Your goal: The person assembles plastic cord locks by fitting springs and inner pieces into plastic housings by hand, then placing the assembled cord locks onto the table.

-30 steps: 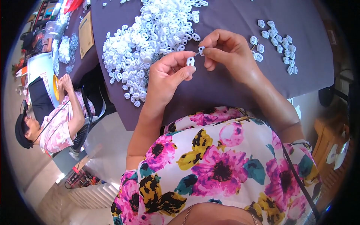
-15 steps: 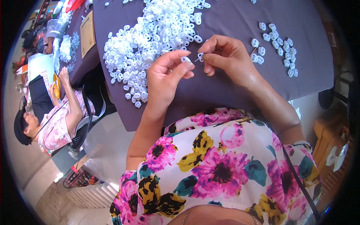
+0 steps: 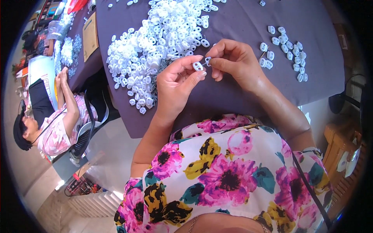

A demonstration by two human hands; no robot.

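My left hand pinches a white oval cord lock shell with two holes between thumb and fingertips. Opposite it, my right hand grips a smaller white cord lock plunger. A thin metal spring sticks out from the plunger toward the shell; whether its tip has entered the shell is too small to tell. A large heap of white shells spreads beyond my left hand. Small grey pieces, seemingly springs, show beside that hand.
Several white cord locks lie grouped at the right on the dark tablecloth. A brown clipboard rests at the upper left. Another person sits at the left, hands at a neighbouring table. A wooden stool stands at the right.
My left hand has moved slightly right, and its shell has turned so both holes show. Shell and spring are closer together. The other person's hands have shifted.
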